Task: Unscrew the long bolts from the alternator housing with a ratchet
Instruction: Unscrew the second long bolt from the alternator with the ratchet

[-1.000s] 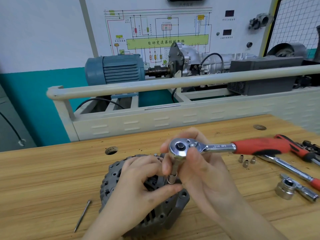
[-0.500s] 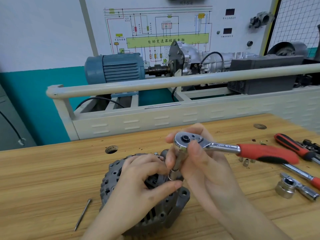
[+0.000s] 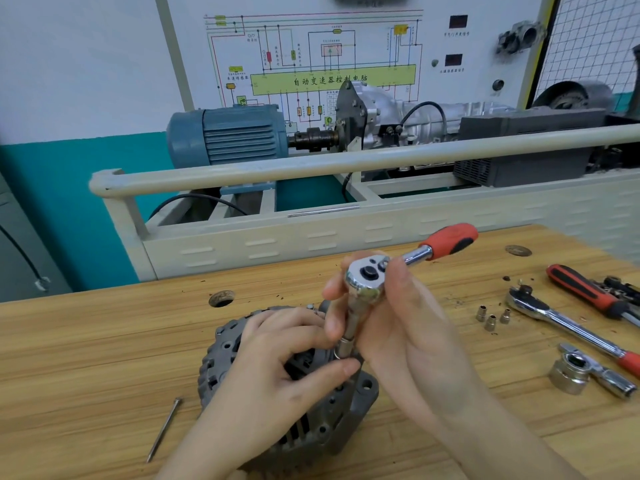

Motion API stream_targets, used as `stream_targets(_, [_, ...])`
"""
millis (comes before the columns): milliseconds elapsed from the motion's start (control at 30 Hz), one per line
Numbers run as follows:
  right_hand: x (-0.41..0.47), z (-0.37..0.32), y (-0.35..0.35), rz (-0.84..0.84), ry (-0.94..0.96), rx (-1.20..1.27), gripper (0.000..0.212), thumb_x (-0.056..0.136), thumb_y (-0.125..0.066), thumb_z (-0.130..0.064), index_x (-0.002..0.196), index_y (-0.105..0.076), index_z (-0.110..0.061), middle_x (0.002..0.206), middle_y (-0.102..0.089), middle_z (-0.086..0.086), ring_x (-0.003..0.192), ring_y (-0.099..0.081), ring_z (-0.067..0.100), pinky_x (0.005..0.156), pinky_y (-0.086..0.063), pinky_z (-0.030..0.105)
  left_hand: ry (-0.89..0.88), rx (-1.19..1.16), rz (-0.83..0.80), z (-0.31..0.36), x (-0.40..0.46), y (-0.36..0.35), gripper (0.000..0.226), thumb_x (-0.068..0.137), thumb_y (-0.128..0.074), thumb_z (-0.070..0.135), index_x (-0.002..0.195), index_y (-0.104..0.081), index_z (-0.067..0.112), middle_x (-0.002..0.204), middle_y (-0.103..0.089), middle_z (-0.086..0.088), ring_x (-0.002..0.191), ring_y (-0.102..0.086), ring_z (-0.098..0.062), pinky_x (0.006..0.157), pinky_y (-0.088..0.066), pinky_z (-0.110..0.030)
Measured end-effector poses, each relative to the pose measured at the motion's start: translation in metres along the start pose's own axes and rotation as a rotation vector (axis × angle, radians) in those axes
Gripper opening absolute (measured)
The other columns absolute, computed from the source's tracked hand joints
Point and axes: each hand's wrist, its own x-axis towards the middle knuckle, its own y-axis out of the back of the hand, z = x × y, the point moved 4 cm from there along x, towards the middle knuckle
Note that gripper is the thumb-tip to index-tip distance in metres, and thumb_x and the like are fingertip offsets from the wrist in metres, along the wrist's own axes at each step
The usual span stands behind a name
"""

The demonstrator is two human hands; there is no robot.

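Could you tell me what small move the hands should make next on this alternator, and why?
Probably another turn of the ratchet by the right hand: its socket sits on the alternator housing, steadied by the left hand.

Wooden bench, teal-white wall, wiring board

Only legible text you've got: 自动变速器控制电脑, dark characters on the green bar of the wiring diagram board behind the counter. Smaller labels on that board and beside its two dark displays are too blurred to read.
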Motion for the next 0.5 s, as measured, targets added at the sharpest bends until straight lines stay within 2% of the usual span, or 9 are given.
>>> stream_targets(100, [-0.0009,-0.0008,-0.0010,0.010,0.016,-0.014,0.038,0.066,-0.074,-0.047,0.084,-0.066,-0.015,0.079,-0.066,0.003,0.060,-0.060,0.013,0.060,-0.049,0.023,0.000,-0.008,0.024,0.0013,0.0002,0.0001,0.027,0.068,-0.057,0.057,0.069,-0.065,0.032,0.081,-0.061,0.016,0.091,-0.056,-0.005,0.090,-0.038,-0.049])
stream_targets(200, [-0.0021,-0.0017,-0.0002,0.035,0.036,-0.002,0.036,0.060,-0.080,-0.043,0.081,-0.066,-0.017,0.078,-0.067,0.003,0.059,-0.060,0.013,0.059,-0.050,0.025,0.021,0.006,0.052,0.0007,-0.0005,0.0007,0.021,0.064,-0.057,0.061,0.063,-0.054,0.040,0.079,-0.056,0.022,0.087,-0.051,0.001,0.090,-0.037,-0.043])
stream_targets(300, [-0.0023,-0.0026,-0.0002,0.025,0.041,0.000,0.034,0.060,-0.080,-0.042,0.080,-0.067,-0.018,0.078,-0.067,0.003,0.060,-0.061,0.014,0.059,-0.050,0.025,0.039,0.014,0.056,-0.0011,-0.0009,0.0002,0.030,0.062,-0.055,0.064,0.067,-0.059,0.034,0.086,-0.057,0.021,0.093,-0.050,0.001,0.093,-0.034,-0.038])
stream_targets(500, [-0.0001,0.0000,-0.0008,0.009,0.007,-0.007,0.036,0.069,-0.069,-0.051,0.082,-0.068,-0.017,0.078,-0.066,0.001,0.061,-0.059,0.013,0.062,-0.049,0.024,0.017,0.015,0.016,-0.0007,0.0001,-0.0004,0.035,0.068,-0.056,0.060,0.078,-0.066,0.028,0.086,-0.063,0.012,0.095,-0.056,-0.009,0.093,-0.036,-0.044])
